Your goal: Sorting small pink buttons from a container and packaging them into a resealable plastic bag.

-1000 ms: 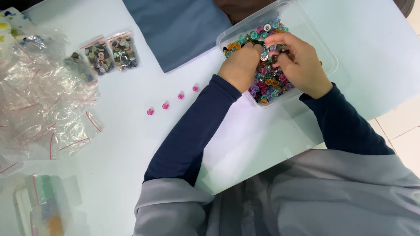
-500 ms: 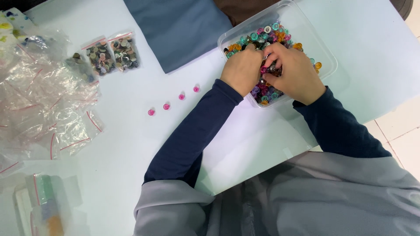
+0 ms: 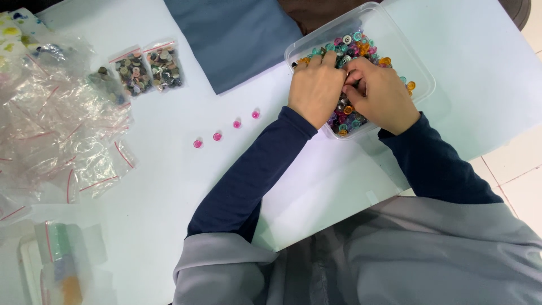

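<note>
A clear plastic box [image 3: 420,79] at the far right of the white table holds many small colourful ring-shaped beads [image 3: 361,48]. Both my hands are inside it, knuckles up, on top of the beads. My left hand [image 3: 315,89] rests palm down at the box's left side, fingertips among the beads. My right hand [image 3: 383,95] sits beside it, its fingers curled in towards the left hand's fingertips and touching them. Whatever lies between the fingers is hidden. Several pink beads [image 3: 237,123] lie in a slanted row on the table, left of my left forearm.
Two small zip bags of dark mixed beads [image 3: 148,69] lie at the far left, beside a heap of empty clear zip bags [image 3: 53,130]. A folded blue-grey cloth [image 3: 237,34] lies at the back. More bagged items [image 3: 59,268] sit at the near left corner.
Both hands stay in the box; the fingers have shuffled slightly among the beads and drawn closer together. The pink beads and the bags have not moved.
</note>
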